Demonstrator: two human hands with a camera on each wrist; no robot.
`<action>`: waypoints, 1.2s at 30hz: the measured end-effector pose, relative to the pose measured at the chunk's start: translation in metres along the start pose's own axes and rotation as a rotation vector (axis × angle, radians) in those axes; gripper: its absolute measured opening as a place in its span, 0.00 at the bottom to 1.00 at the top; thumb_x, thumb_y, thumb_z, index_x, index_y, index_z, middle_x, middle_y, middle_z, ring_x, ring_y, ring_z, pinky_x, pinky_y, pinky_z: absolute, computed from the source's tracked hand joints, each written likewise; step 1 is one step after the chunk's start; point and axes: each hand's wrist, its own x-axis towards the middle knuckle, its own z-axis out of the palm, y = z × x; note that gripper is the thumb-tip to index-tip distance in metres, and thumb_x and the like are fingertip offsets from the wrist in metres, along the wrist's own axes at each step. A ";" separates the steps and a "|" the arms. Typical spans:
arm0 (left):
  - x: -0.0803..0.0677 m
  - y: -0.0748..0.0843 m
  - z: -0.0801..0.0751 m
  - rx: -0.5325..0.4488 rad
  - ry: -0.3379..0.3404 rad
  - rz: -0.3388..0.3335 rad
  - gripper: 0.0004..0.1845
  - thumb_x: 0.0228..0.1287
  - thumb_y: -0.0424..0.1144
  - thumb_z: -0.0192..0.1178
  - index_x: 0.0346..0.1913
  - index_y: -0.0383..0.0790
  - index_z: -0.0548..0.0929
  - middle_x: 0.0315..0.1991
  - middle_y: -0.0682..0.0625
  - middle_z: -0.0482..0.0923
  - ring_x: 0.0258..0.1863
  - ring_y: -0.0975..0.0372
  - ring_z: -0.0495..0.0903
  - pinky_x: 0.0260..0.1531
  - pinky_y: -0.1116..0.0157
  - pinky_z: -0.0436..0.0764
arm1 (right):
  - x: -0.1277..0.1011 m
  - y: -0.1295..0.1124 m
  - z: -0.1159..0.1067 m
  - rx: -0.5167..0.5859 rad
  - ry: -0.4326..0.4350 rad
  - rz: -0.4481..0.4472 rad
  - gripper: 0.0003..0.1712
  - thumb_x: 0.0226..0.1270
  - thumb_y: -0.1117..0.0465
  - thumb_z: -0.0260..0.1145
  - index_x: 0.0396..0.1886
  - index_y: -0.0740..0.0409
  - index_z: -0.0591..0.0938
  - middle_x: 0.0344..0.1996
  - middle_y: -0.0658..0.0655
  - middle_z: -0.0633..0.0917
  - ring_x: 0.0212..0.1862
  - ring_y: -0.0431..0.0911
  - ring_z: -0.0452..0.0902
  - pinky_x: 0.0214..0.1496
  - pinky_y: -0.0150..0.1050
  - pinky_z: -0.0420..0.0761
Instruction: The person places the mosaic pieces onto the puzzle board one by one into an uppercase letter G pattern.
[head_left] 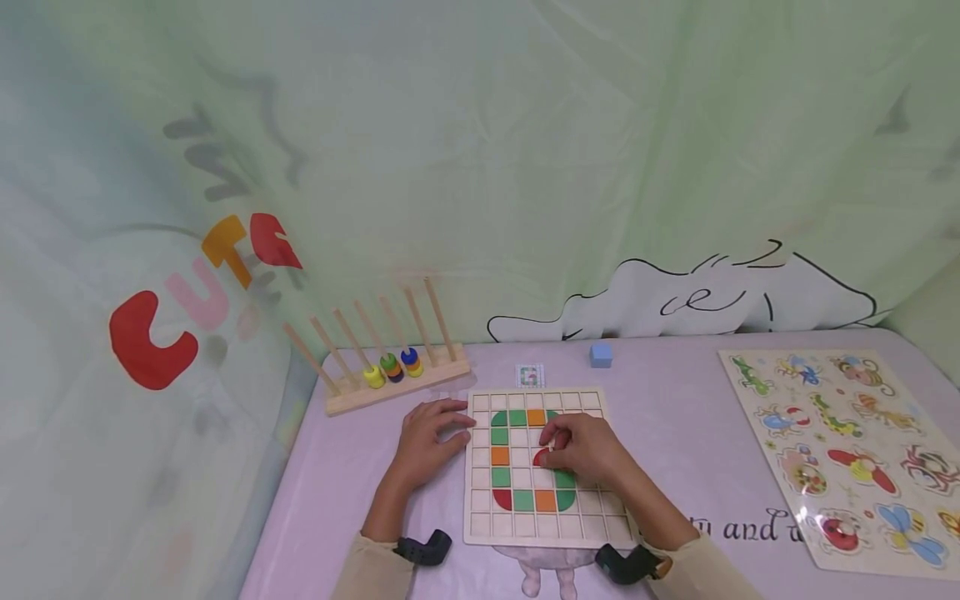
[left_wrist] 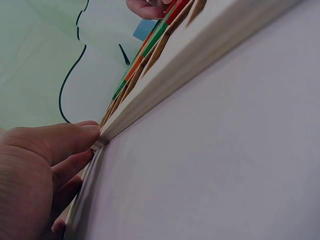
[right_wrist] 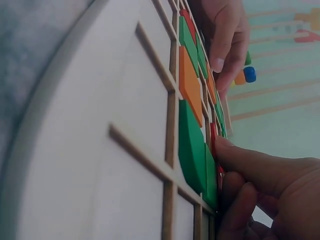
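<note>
My right hand (head_left: 585, 446) pinches a small red tile (head_left: 542, 457) between thumb and fingers, over the wooden grid board (head_left: 480, 525). In the right wrist view, the thumb lies against the red tile (right_wrist: 213, 140), beside green tiles (right_wrist: 192, 147). My left hand (head_left: 431, 442) touches the board's left edge with fairly straight fingers; the left wrist view shows its thumb against the board's side (left_wrist: 165, 90). Green, orange and red tiles form a ring in the grid, with a red corner tile (head_left: 502, 499) at lower left. My right hand hides part of the ring's right side.
Behind the board lies a small patterned card (head_left: 530, 376), with a blue cube (head_left: 601, 356) to its right. A wooden peg rack (head_left: 397, 388) with coloured beads stands at back left. An insect picture puzzle board (head_left: 787, 492) lies at right. A printed curtain (head_left: 480, 167) hangs behind.
</note>
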 end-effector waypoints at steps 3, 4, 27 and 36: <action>0.000 0.001 0.000 -0.006 0.002 0.002 0.09 0.65 0.43 0.67 0.46 0.56 0.90 0.63 0.57 0.81 0.71 0.55 0.71 0.73 0.43 0.58 | -0.001 -0.001 -0.001 -0.006 -0.001 -0.009 0.11 0.52 0.59 0.82 0.29 0.50 0.85 0.22 0.50 0.76 0.29 0.43 0.71 0.27 0.33 0.69; 0.000 0.001 0.000 -0.008 0.003 0.003 0.09 0.65 0.43 0.67 0.46 0.56 0.90 0.63 0.56 0.81 0.71 0.55 0.71 0.73 0.43 0.58 | -0.002 -0.001 -0.001 -0.006 0.000 -0.008 0.11 0.52 0.59 0.82 0.29 0.50 0.85 0.22 0.50 0.76 0.29 0.44 0.71 0.27 0.33 0.69; -0.001 0.003 0.002 -0.009 -0.010 -0.009 0.09 0.66 0.44 0.67 0.48 0.56 0.90 0.64 0.57 0.80 0.72 0.56 0.69 0.75 0.44 0.56 | -0.017 0.008 -0.013 0.128 -0.035 0.044 0.05 0.65 0.58 0.73 0.38 0.51 0.86 0.28 0.51 0.80 0.35 0.44 0.73 0.34 0.33 0.74; -0.002 -0.003 0.004 -0.015 0.006 0.018 0.08 0.65 0.41 0.68 0.46 0.53 0.90 0.62 0.56 0.81 0.72 0.56 0.71 0.76 0.44 0.57 | -0.040 0.026 -0.040 0.170 -0.053 0.083 0.10 0.67 0.56 0.71 0.45 0.55 0.85 0.34 0.52 0.82 0.37 0.45 0.77 0.36 0.33 0.80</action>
